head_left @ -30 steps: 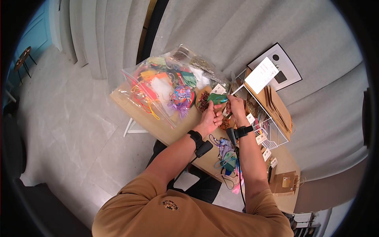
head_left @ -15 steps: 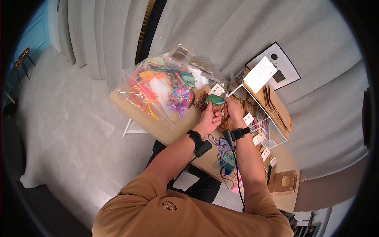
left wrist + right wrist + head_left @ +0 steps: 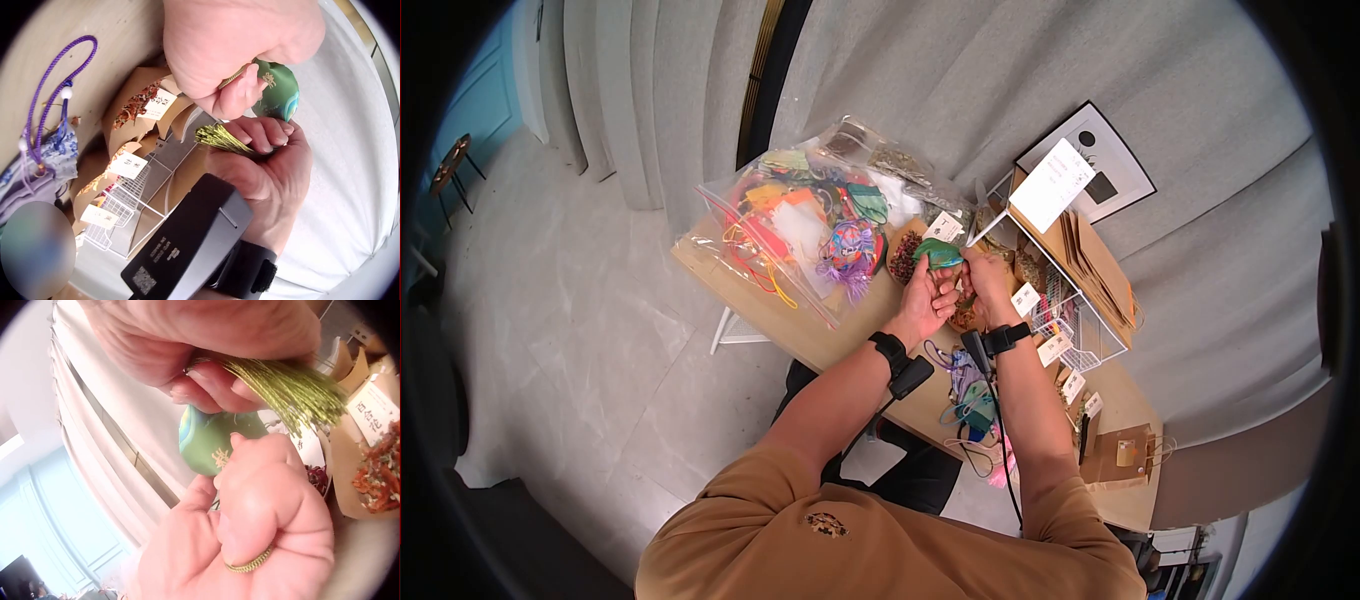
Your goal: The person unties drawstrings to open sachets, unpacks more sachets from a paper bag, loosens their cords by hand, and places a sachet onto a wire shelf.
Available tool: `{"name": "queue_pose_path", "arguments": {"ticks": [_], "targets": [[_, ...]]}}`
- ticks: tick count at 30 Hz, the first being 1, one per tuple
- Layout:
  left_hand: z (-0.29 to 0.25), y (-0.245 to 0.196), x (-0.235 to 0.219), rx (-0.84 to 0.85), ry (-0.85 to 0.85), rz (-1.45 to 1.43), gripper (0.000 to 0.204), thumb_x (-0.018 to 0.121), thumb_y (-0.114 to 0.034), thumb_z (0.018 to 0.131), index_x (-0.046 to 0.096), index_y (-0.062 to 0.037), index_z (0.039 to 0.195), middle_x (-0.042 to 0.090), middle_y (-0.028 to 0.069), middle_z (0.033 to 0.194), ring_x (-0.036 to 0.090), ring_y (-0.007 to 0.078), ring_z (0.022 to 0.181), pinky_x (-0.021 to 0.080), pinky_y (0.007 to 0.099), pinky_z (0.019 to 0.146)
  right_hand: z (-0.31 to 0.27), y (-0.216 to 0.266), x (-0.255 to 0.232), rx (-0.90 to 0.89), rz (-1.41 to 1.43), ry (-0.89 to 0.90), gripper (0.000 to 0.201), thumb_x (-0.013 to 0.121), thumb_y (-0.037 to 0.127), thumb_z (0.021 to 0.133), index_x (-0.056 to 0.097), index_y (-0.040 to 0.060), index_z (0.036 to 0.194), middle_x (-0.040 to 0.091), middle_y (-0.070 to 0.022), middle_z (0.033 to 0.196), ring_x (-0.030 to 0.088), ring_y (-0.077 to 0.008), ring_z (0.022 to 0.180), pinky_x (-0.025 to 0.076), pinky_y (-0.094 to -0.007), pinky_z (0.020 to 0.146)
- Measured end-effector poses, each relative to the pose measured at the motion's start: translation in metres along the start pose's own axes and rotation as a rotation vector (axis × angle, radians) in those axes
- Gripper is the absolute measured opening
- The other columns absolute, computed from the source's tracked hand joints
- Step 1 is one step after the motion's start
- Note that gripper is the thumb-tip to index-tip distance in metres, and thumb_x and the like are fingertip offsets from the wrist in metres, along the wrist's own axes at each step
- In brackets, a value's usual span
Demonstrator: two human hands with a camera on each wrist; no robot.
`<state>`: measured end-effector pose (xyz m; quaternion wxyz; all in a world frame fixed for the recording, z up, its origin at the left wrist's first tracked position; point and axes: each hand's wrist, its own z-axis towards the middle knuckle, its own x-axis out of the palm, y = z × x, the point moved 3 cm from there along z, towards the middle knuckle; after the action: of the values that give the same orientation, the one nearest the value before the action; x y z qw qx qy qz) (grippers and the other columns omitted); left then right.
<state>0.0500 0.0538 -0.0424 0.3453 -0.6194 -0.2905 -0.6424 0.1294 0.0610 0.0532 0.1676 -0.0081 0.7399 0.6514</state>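
Note:
A green fabric sachet [image 3: 943, 253] with gold lettering and a blue edge is between the two hands above the table. My left hand [image 3: 925, 303] pinches the sachet; in the right wrist view a thin olive cord [image 3: 249, 560] lies round a finger of that hand [image 3: 269, 519]. Curled fingers of my right hand [image 3: 990, 282] grip the yellow-green tassel [image 3: 222, 139] beside the sachet [image 3: 278, 90], its strands sticking out past the fingers. How the tassel joins the sachet is hidden by the fingers.
Left of the hands lies a clear bag holding colourful sachets and a purple tassel [image 3: 852, 250]. Labelled paper bags of dried flowers [image 3: 378, 478] stand close by. A white wire rack [image 3: 1100, 335] is to the right, and more sachets [image 3: 972, 390] lie near the front edge.
The right hand has drawn closer to the left hand beside the sachet. The sachet remains between them, and the head view has shifted slightly.

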Motion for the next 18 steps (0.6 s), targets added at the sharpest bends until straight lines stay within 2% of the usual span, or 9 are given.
{"name": "queue_pose_path", "arguments": {"ticks": [8, 14, 17, 18], "targets": [[0.002, 0.002, -0.002, -0.009, 0.025, -0.013, 0.038, 0.038, -0.046, 0.097, 0.052, -0.0130, 0.084, 0.041, -0.0051, 0.060, 0.032, 0.0069, 0.042, 0.025, 0.0225, 0.038, 0.001, 0.001, -0.002, -0.007, -0.009, -0.021, 0.035, 0.060, 0.021, 0.086, 0.051, 0.0065, 0.056, 0.045, -0.0021, 0.044, 0.038, -0.0116, 0.033, 0.029, -0.0261, 0.033], [0.002, 0.000, -0.001, -0.005, 0.081, -0.045, 0.027, 0.042, -0.035, 0.096, 0.045, -0.0133, 0.081, 0.038, -0.0049, 0.061, 0.032, 0.0071, 0.043, 0.026, 0.0219, 0.038, 0.004, 0.001, -0.001, -0.044, -0.142, -0.016, 0.036, 0.062, 0.024, 0.086, 0.052, 0.0059, 0.056, 0.044, -0.0007, 0.044, 0.037, -0.0098, 0.034, 0.028, -0.0256, 0.034], [0.002, 0.000, -0.002, -0.004, 0.063, -0.066, 0.024, 0.043, -0.032, 0.095, 0.044, -0.0143, 0.079, 0.038, -0.0052, 0.060, 0.033, 0.0070, 0.043, 0.026, 0.0219, 0.038, 0.014, -0.007, -0.005, -0.084, -0.287, -0.075, 0.032, 0.063, 0.026, 0.085, 0.056, 0.0041, 0.063, 0.045, 0.0000, 0.047, 0.037, -0.0090, 0.035, 0.027, -0.0252, 0.034], [0.002, 0.000, -0.001, -0.006, 0.054, -0.070, 0.024, 0.043, -0.031, 0.096, 0.043, -0.0146, 0.078, 0.038, -0.0051, 0.060, 0.033, 0.0070, 0.043, 0.027, 0.0220, 0.038, 0.017, -0.008, -0.005, -0.164, -0.320, -0.188, 0.030, 0.063, 0.027, 0.085, 0.057, 0.0032, 0.068, 0.046, 0.0000, 0.049, 0.038, -0.0086, 0.036, 0.028, -0.0251, 0.034]]}}
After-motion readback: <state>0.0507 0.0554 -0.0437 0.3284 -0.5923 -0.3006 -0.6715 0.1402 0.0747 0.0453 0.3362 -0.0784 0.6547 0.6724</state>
